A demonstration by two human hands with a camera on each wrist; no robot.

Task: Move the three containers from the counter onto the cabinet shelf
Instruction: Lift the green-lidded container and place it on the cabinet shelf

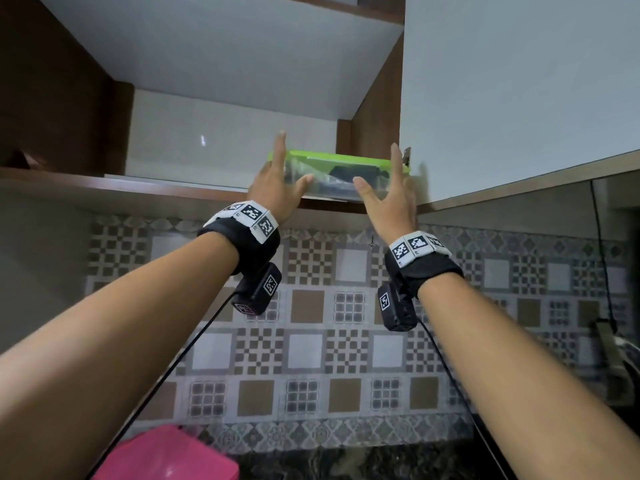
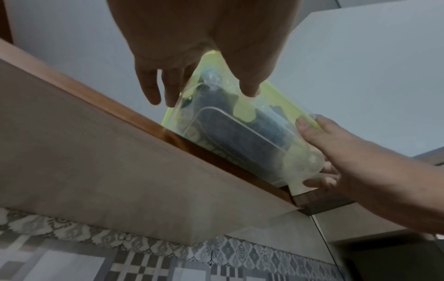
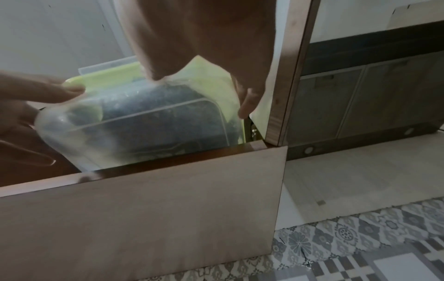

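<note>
A clear container with a green lid point(image 1: 343, 174) and dark contents sits at the front edge of the cabinet shelf point(image 1: 138, 192), close to the cabinet's right wall. My left hand point(image 1: 277, 178) holds its left end, thumb on the front wall and fingers stretched up along the side. My right hand point(image 1: 391, 192) holds the right end the same way. The wrist views show the container point(image 2: 240, 133) point(image 3: 156, 117) from below, part of its base past the shelf lip point(image 2: 120, 106). A pink-lidded container point(image 1: 166, 455) lies on the counter below.
The white cabinet door point(image 1: 519, 98) stands open on the right, its hinge point(image 1: 407, 155) just beside my right fingers. A pale flat sheet point(image 1: 156, 180) lies on the shelf to the left. Patterned tiles point(image 1: 311, 306) cover the wall below; a cable point(image 1: 602, 254) hangs at right.
</note>
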